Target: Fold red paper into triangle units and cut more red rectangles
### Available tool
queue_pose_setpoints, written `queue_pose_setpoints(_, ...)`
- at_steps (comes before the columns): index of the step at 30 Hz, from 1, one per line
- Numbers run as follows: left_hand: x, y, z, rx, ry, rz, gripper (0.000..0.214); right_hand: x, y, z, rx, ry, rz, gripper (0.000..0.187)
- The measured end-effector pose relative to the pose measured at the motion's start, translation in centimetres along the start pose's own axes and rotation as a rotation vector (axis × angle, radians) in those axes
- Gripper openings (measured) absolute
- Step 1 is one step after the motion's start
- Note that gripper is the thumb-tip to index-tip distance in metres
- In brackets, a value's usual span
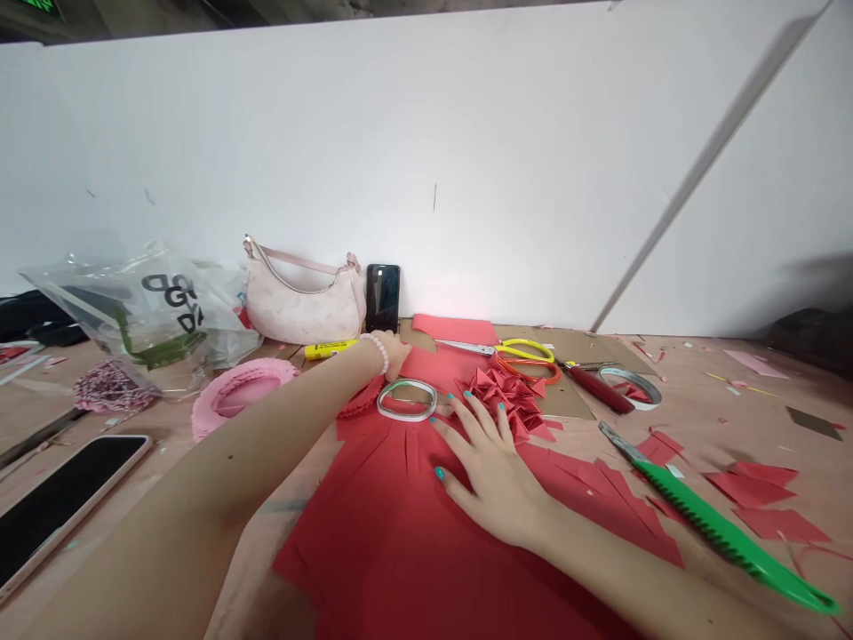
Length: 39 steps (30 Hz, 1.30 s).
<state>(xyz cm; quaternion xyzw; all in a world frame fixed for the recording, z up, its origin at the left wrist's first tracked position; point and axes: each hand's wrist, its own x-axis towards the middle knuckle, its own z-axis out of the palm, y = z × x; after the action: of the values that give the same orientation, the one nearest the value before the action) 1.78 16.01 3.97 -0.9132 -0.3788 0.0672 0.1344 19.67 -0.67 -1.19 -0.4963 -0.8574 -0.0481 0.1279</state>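
Note:
My right hand (493, 476) lies flat with fingers spread on a large red paper sheet (400, 533); its fingertips are beside a pile of folded red paper pieces (510, 400). Farther off, my left hand (393, 351), with a beaded bracelet at the wrist, reaches toward the wall. Its fingers look curled, and whatever they may hold is hidden. Close to it are a red paper piece (443, 366), a yellow tube (328, 349) and a dark phone (383, 298) leaning on the wall. Between the hands, a roll of tape (406, 416) rests on the red sheet's far edge.
Yellow-handled scissors (526, 347), orange-handled scissors (533, 373), a red-handled cutter (603, 388), another tape roll (649, 391) and a green knife (726, 529) lie rightward. Leftward are a pink ring (206, 404), a pink bag (303, 307), a plastic bag (160, 302) and another phone (59, 507).

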Motion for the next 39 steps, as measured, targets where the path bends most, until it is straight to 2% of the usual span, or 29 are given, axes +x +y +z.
queue_pose_setpoints(7,0.1,0.5,0.9,0.079,-0.01,0.04,0.021,0.1,0.0,0.1,-0.02,0.001,0.075,0.048)
queue_pose_setpoints(13,-0.3,0.1,1.0,0.165,0.106,0.047,0.014,0.1,0.1,0.3,-0.016,0.003,0.12,0.047)
queue_pose_setpoints(18,-0.6,-1.3,-0.9,0.216,0.254,0.025,0.017,0.0,0.3,0.7,-0.022,0.042,0.114,0.046)
queue_pose_setpoints(23,-1.9,-2.6,-3.4,0.269,0.381,-0.083,0.026,0.1,0.4,0.8,-0.025,0.05,0.121,0.046)
queue_pose_setpoints(29,-3.9,-3.1,-5.4,0.384,0.579,-0.228,0.026,0.2,0.2,0.5,-0.022,0.032,0.128,0.046)
queue_pose_setpoints(34,-4.5,-3.3,-6.6,0.351,0.632,-0.256,0.027,0.2,0.0,0.2,-0.033,0.027,0.125,0.046)
queue_pose_setpoints(39,-5.0,-3.3,-7.3,0.261,0.76,-0.315,0.027,0.2,0.2,0.5,-0.033,0.028,0.125,0.045)
